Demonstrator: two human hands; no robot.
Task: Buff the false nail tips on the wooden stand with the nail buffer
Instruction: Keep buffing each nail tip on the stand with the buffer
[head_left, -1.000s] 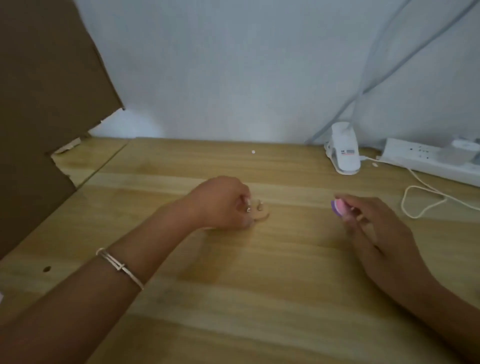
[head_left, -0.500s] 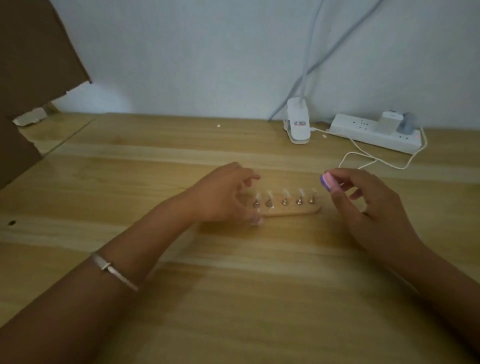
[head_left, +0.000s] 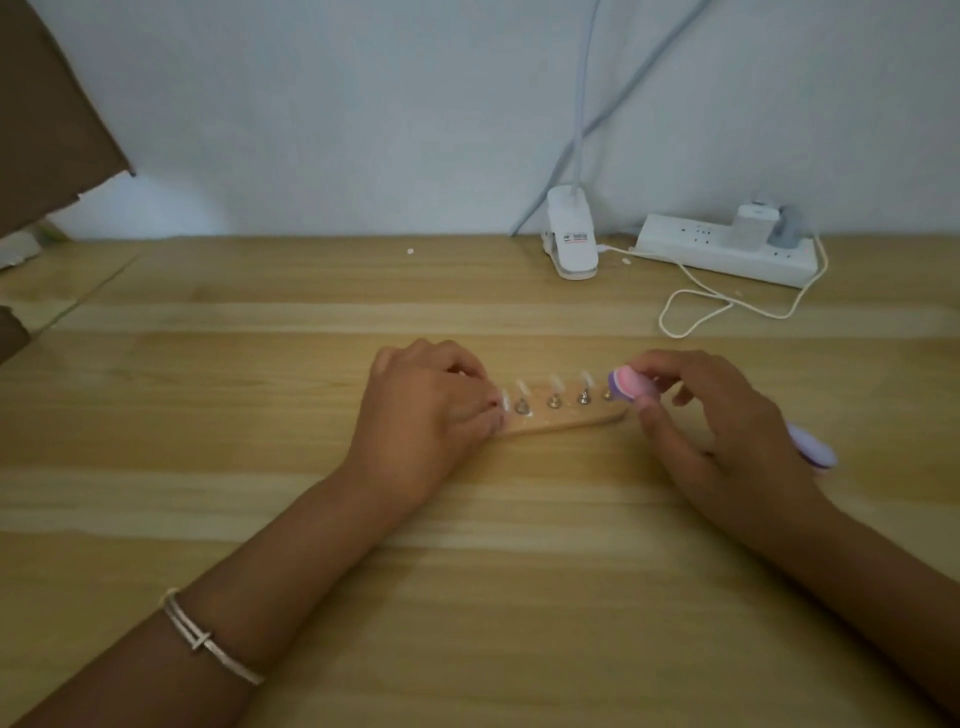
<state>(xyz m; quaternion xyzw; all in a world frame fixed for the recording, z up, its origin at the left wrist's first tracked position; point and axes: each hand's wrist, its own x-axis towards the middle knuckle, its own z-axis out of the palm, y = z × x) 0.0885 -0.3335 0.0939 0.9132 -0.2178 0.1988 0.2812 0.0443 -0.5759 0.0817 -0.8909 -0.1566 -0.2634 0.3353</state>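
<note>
A small wooden stand (head_left: 563, 422) lies across the middle of the desk, with several clear false nail tips (head_left: 555, 383) standing on metal pegs along it. My left hand (head_left: 423, 415) grips the stand's left end, fingers curled over the leftmost tip. My right hand (head_left: 711, 431) holds a pink and purple nail buffer (head_left: 631, 387); its front end sits at the stand's right end, over the rightmost tip, and its rear end sticks out behind my hand.
A white clip lamp base (head_left: 570, 240) stands at the back of the wooden desk (head_left: 311, 519). To its right lies a white power strip (head_left: 724, 249) with a looped white cable (head_left: 691, 312). Brown cardboard (head_left: 47, 114) rises at the far left.
The view has swung to centre the stand. My right hand has brought the buffer left to the stand's right end. My left hand has settled on the left end.
</note>
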